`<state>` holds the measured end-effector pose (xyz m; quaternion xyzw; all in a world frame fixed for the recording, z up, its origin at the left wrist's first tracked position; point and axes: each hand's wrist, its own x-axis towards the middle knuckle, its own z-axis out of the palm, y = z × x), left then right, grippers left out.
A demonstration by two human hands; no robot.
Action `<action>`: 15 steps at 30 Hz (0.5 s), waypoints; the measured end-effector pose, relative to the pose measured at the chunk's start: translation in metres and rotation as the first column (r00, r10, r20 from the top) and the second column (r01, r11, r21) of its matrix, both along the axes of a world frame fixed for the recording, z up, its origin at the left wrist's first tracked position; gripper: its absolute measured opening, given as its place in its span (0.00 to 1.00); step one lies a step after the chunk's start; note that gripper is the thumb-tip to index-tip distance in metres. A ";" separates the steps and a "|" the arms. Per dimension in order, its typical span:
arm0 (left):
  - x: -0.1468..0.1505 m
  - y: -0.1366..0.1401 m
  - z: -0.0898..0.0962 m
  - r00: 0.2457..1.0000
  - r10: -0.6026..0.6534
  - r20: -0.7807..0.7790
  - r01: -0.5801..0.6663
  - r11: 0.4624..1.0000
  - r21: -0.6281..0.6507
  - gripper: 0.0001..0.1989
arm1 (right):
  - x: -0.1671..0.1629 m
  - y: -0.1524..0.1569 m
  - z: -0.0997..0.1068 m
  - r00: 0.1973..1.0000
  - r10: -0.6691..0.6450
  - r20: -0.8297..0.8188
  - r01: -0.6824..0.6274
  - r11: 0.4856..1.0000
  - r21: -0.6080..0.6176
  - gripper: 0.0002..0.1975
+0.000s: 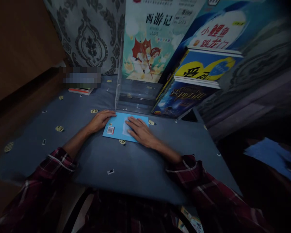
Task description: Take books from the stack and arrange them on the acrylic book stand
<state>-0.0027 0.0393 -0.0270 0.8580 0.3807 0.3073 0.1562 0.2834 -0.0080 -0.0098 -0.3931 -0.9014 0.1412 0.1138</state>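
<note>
A light blue book (120, 126) lies flat on the cloth-covered table, its back cover with a barcode facing up. My right hand (141, 131) rests on the right part of the cover, palm down with the fingers stretched out, hiding some of a pale printed panel. At the book's upper left corner is my left hand (102, 120), its fingers extended along the edge and touching it. The left thumb is hidden. Neither hand is wrapped around the book.
Behind the book stands a clear acrylic rack (135, 105) with several upright books, among them a dark blue one (181, 98) and a yellow-and-blue one (208, 64). A small stack of books (80, 91) lies at the back left. A patterned curtain (92, 38) hangs behind the table.
</note>
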 end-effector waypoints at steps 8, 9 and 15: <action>0.001 -0.005 0.002 0.983 0.179 0.033 -0.180 0.984 0.015 0.17 | -0.002 0.009 0.009 0.990 -0.124 0.065 0.122 0.992 0.030 0.25; 0.001 -0.005 0.002 0.977 0.208 0.043 -0.209 0.978 0.007 0.18 | -0.012 0.011 0.011 0.995 -0.085 0.059 0.083 0.996 0.033 0.24; 0.001 -0.006 -0.001 0.970 0.228 0.084 -0.228 0.974 -0.020 0.25 | -0.072 0.030 0.012 0.994 0.108 -0.014 -0.108 0.994 0.029 0.23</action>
